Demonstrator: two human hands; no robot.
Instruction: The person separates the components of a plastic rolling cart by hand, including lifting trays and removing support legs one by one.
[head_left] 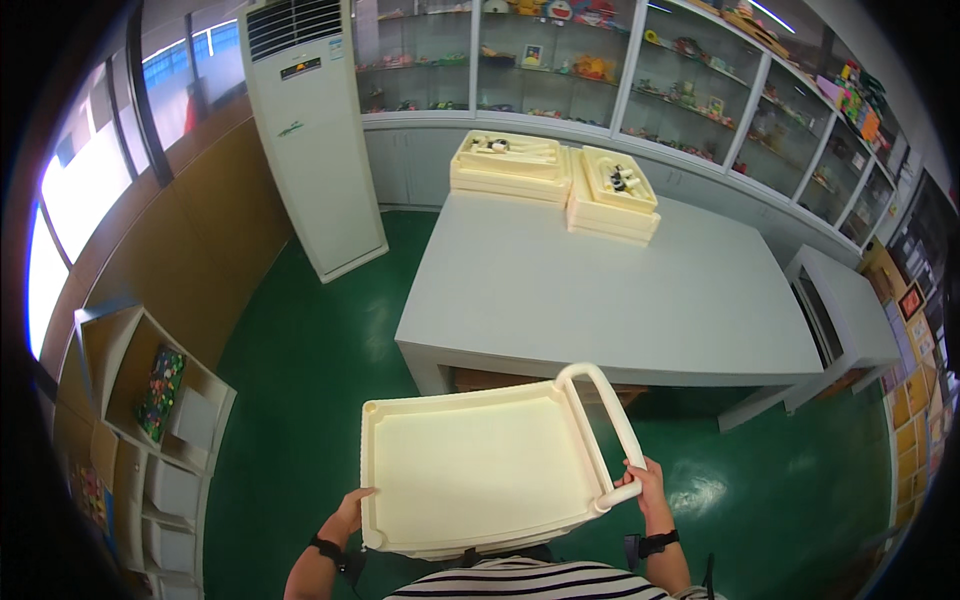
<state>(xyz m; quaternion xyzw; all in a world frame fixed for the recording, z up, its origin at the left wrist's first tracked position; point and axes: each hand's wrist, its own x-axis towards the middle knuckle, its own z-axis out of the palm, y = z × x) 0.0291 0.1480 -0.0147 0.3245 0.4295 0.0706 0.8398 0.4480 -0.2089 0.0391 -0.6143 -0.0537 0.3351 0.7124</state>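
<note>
A cream plastic cart (pixel 470 465) with a flat, bare top tray stands right in front of me on the green floor. My left hand (pixel 352 507) grips the tray's near left corner. My right hand (pixel 648 483) is wrapped around the cart's rounded white handle bar (pixel 612 420) at its near end. Both wrists wear dark bands.
A large grey table (pixel 600 290) stands just beyond the cart, with two stacks of cream trays (pixel 556 178) at its far edge. A tall white air conditioner (pixel 310 130) stands at the left. Glass display shelves (pixel 640 80) line the back wall. A wooden cubby shelf (pixel 150 400) sits at left.
</note>
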